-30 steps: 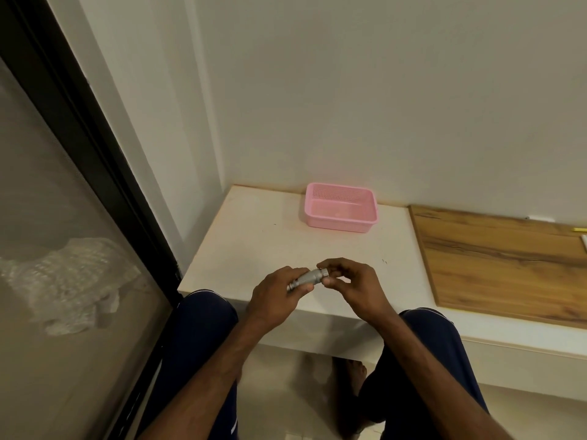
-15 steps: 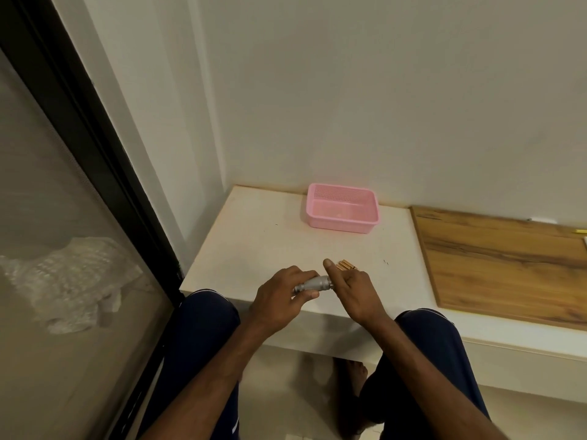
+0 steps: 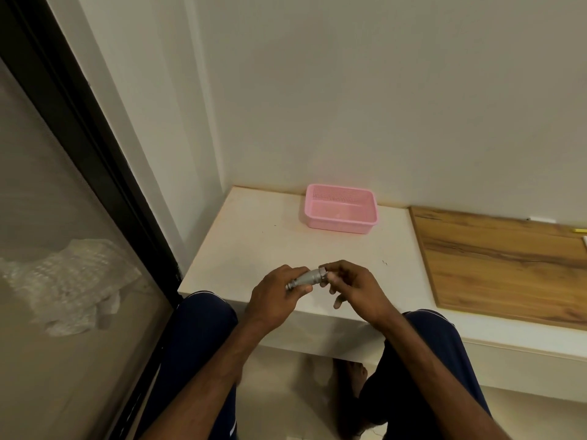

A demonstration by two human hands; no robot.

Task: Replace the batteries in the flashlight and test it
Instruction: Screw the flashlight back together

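A small silver flashlight [image 3: 307,278] lies level between my two hands, just above the front edge of the white ledge [image 3: 254,249]. My left hand [image 3: 275,295] wraps around its narrow body. My right hand [image 3: 355,289] pinches the wider end with thumb and forefinger, the other fingers spread loosely. No batteries show; my right palm hides whatever it may hold.
A pink plastic basket [image 3: 340,208] stands at the back of the ledge by the wall. A wooden board [image 3: 508,265] covers the ledge to the right. A dark-framed glass door [image 3: 79,217] runs along the left. My knees sit under the ledge's front edge.
Half a second ago my right hand was flat against the flashlight's end with small copper-coloured pieces showing by its fingers. Now its fingers curl around the end and those pieces are out of sight.
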